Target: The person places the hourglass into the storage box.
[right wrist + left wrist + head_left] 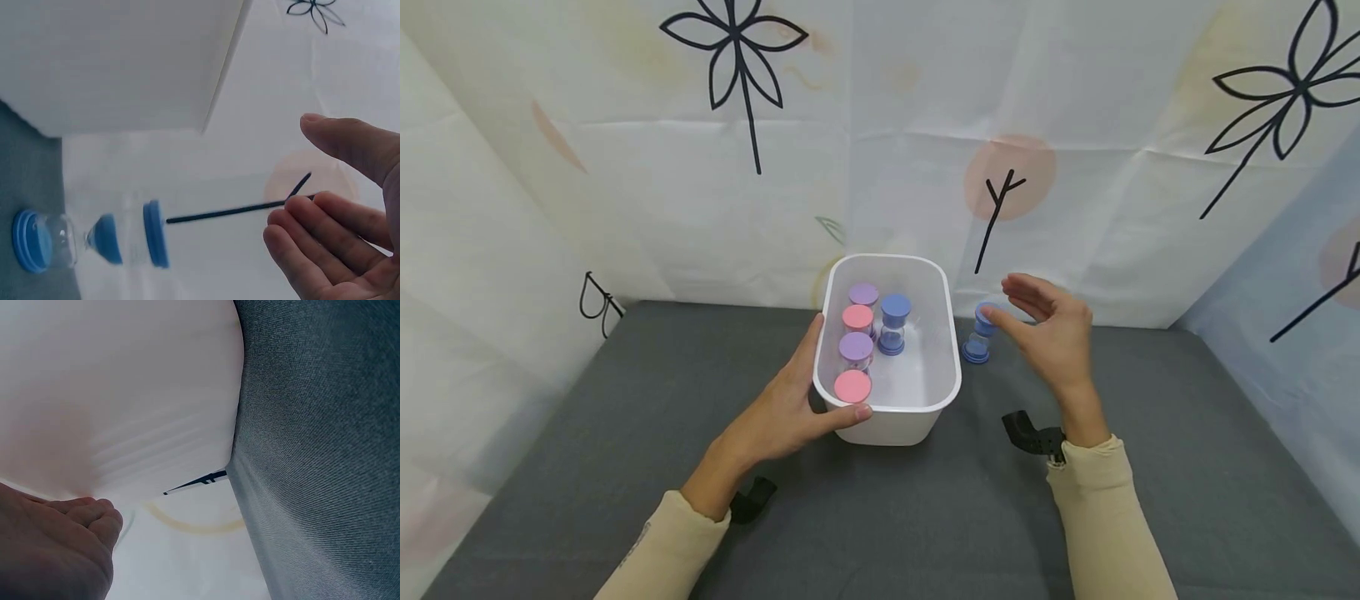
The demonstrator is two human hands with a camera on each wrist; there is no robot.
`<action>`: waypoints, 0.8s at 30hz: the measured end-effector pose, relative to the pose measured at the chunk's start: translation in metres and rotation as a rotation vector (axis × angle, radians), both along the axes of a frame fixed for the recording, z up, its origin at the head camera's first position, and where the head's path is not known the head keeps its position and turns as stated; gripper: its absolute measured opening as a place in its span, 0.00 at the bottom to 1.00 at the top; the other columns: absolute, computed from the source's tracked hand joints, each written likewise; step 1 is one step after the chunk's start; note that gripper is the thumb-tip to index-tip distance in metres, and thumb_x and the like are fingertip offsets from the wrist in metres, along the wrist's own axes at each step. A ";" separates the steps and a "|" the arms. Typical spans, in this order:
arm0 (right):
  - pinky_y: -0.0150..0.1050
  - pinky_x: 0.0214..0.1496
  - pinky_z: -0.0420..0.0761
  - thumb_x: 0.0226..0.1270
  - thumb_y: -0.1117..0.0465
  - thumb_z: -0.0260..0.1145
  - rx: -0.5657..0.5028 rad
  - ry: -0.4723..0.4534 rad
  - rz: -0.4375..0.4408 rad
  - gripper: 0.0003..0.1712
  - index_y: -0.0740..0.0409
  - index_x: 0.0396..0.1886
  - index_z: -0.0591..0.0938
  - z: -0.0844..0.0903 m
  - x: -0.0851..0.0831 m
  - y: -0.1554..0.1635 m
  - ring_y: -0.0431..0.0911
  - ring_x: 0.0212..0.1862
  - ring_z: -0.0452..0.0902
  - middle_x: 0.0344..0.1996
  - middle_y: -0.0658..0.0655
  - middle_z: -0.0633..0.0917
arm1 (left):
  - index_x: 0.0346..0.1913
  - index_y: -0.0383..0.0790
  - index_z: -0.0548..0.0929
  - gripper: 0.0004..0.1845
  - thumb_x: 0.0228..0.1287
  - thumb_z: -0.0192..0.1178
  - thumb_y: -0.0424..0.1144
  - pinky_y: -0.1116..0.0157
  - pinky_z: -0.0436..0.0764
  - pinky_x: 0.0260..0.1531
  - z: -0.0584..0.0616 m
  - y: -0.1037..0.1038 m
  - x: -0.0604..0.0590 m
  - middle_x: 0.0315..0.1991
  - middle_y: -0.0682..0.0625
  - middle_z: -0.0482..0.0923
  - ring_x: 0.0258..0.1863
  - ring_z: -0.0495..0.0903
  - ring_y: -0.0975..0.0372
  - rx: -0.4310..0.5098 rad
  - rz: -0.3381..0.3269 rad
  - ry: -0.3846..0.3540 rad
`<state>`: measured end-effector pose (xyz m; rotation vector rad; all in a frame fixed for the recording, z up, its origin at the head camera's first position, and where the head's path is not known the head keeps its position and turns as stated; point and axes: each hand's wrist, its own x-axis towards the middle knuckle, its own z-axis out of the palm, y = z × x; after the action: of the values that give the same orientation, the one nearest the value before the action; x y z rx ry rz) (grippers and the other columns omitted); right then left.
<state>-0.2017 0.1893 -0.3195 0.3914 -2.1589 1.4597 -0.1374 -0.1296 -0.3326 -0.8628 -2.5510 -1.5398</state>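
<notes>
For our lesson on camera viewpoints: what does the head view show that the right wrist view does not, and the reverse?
Only the head view shows the white plastic tub's inside, with pink-, purple- and blue-capped sand timers, and the left hand holding its rim. Only the right wrist view shows blue sand inside the blue-capped glass sand timer. Both show that timer standing on the grey mat outside the tub, and the open right hand near it.

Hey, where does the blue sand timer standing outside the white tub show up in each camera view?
Head view: the blue sand timer stands on the grey mat, right of the white tub, at the right hand's fingertips.
Left wrist view: not in it; only the tub wall, mat and left hand.
Right wrist view: lower left, lying sideways in the picture.
Shared landmark: the white tub.
</notes>
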 end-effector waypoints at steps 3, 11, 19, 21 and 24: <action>0.35 0.58 0.79 0.54 0.71 0.80 -0.019 -0.043 -0.036 0.30 0.72 0.58 0.81 -0.006 -0.005 0.006 0.46 0.54 0.83 0.52 0.66 0.85 | 0.82 0.53 0.40 0.61 0.58 0.75 0.42 0.42 0.58 0.69 0.000 0.000 0.000 0.79 0.54 0.49 0.74 0.59 0.51 0.003 0.001 0.000; 0.43 0.65 0.73 0.56 0.61 0.82 0.075 -0.244 -0.075 0.43 0.71 0.68 0.74 -0.033 -0.020 0.008 0.57 0.66 0.75 0.63 0.68 0.79 | 0.82 0.54 0.40 0.61 0.58 0.75 0.42 0.40 0.59 0.68 0.000 0.000 0.001 0.79 0.53 0.49 0.74 0.59 0.51 -0.008 0.009 -0.003; 0.45 0.64 0.74 0.57 0.64 0.80 0.086 -0.274 -0.113 0.41 0.73 0.68 0.74 -0.048 -0.028 0.007 0.58 0.65 0.76 0.63 0.69 0.79 | 0.82 0.53 0.40 0.60 0.59 0.74 0.43 0.42 0.58 0.70 0.002 0.000 0.001 0.79 0.55 0.49 0.74 0.59 0.51 0.009 -0.001 -0.021; 0.46 0.64 0.75 0.58 0.64 0.80 0.091 -0.296 -0.122 0.40 0.72 0.68 0.74 -0.051 -0.029 0.007 0.58 0.64 0.76 0.63 0.69 0.79 | 0.82 0.53 0.40 0.60 0.59 0.74 0.43 0.42 0.58 0.70 0.002 0.000 0.001 0.79 0.55 0.49 0.74 0.59 0.51 0.010 -0.004 -0.024; 0.47 0.62 0.76 0.59 0.63 0.79 0.084 -0.326 -0.122 0.39 0.72 0.68 0.74 -0.057 -0.032 0.007 0.59 0.63 0.77 0.62 0.69 0.79 | 0.82 0.54 0.40 0.60 0.59 0.74 0.43 0.42 0.58 0.70 0.002 0.000 0.002 0.79 0.55 0.49 0.74 0.59 0.51 0.010 -0.003 -0.023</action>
<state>-0.2338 0.1965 -0.3765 0.0492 -2.4556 1.4484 -0.1358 -0.1292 -0.3308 -0.8536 -2.5564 -1.5706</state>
